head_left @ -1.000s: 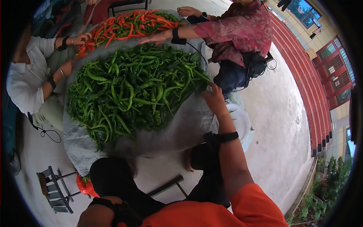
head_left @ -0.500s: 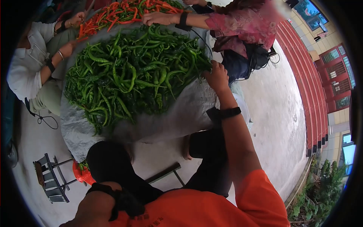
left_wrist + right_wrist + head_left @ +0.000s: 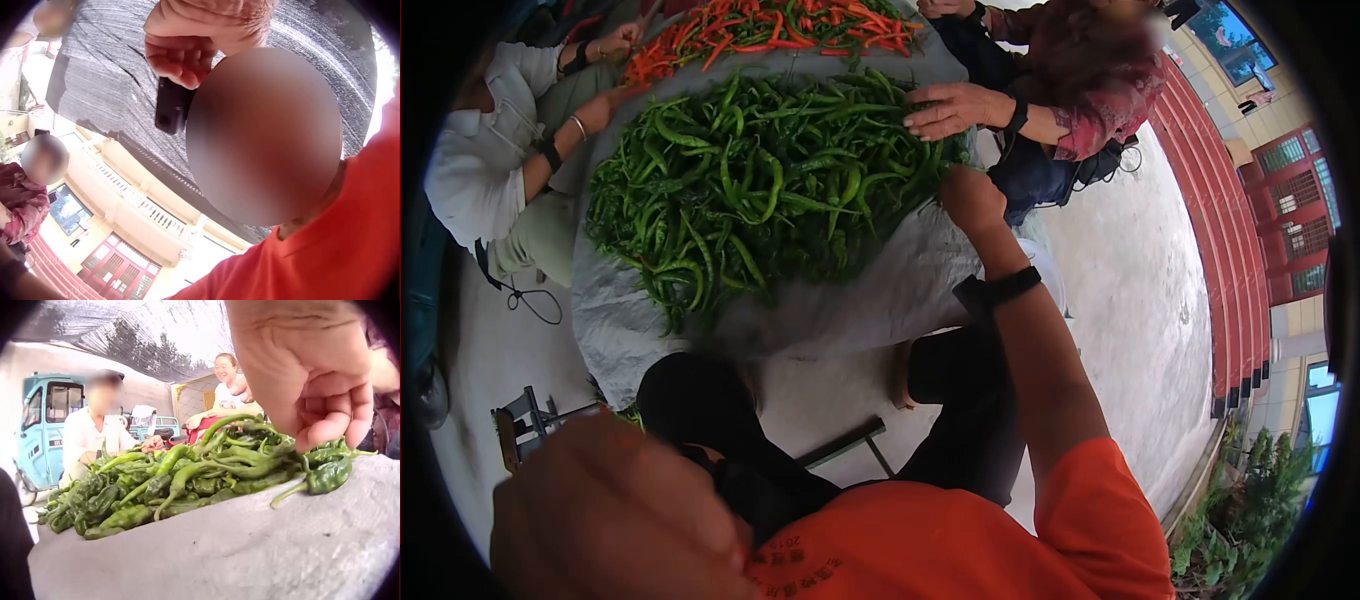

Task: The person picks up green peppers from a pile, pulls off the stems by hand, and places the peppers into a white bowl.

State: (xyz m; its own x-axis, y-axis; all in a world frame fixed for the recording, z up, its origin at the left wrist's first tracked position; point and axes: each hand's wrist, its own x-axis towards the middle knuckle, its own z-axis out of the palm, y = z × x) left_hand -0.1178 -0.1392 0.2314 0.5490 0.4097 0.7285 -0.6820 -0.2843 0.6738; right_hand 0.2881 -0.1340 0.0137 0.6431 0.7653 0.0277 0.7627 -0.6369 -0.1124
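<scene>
A heap of green chili peppers point(image 3: 750, 190) covers much of the grey sheet point(image 3: 850, 310) in front of me. At its right edge is my right hand point(image 3: 975, 205); in the right wrist view its fingers point(image 3: 331, 425) are curled, fingertips right at a dark green pepper point(image 3: 331, 476) on the sheet. I cannot tell whether they grip one. Blurred and close, my left hand point(image 3: 625, 510) is raised toward my head. The left wrist view shows its curled fingers point(image 3: 184, 59) overlapping a small black device point(image 3: 172, 106) beside my head; nothing shows in its grasp.
Red and green chilies point(image 3: 770, 28) lie at the far end. Another person's hand point(image 3: 950, 108) reaches over the green heap from the right; someone in white point(image 3: 510, 150) sits at left. A stool point(image 3: 525, 420) stands at lower left. A light blue vehicle point(image 3: 53, 434) is behind.
My left hand has risen into the lower left of the head view. The person on the right has moved a hand from the far side onto the green peppers. My right hand's fingers have curled.
</scene>
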